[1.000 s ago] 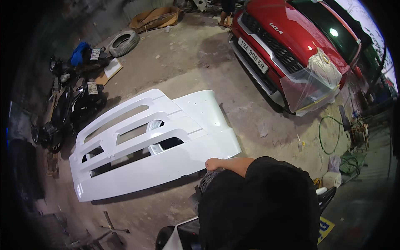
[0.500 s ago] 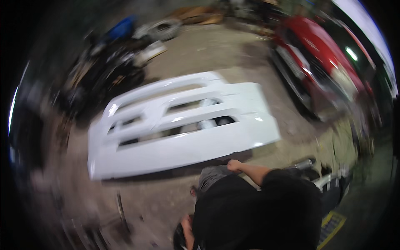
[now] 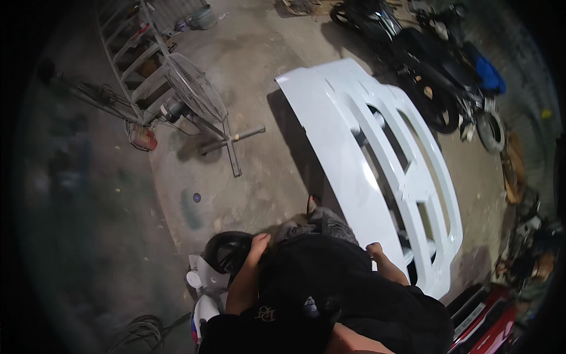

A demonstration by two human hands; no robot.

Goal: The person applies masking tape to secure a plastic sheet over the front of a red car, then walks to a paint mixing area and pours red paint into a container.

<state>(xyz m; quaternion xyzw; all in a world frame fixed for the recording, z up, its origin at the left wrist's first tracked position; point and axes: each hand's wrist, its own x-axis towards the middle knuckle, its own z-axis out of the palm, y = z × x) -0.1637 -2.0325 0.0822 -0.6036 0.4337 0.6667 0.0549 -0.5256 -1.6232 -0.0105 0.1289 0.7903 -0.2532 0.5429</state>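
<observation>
My left hand (image 3: pixel 260 241) hangs in front of my body with its fingers curled closed, beside a black wheel (image 3: pixel 228 252); nothing shows in it. My right hand (image 3: pixel 372 250), also closed, is nearest to the large white vehicle panel (image 3: pixel 348 171), just left of the panel's near end. No object shows in that hand, though its palm is hidden. Glossy and long, the panel has several slot-like openings and stretches from the upper middle to the lower right, raised off the floor with a shadow under its left edge.
A pedestal fan (image 3: pixel 197 88) on a crossed metal base stands left of the panel, next to a ladder (image 3: pixel 132 65). Motorbikes (image 3: pixel 436 65) line the upper right. A red car (image 3: pixel 489 327) shows at lower right, a coiled hose (image 3: pixel 141 333) at lower left.
My view has swung left: the panel has gone from lying across the middle to running down the right side. The fan and ladder have come into view, and the red car has shifted to the lower right.
</observation>
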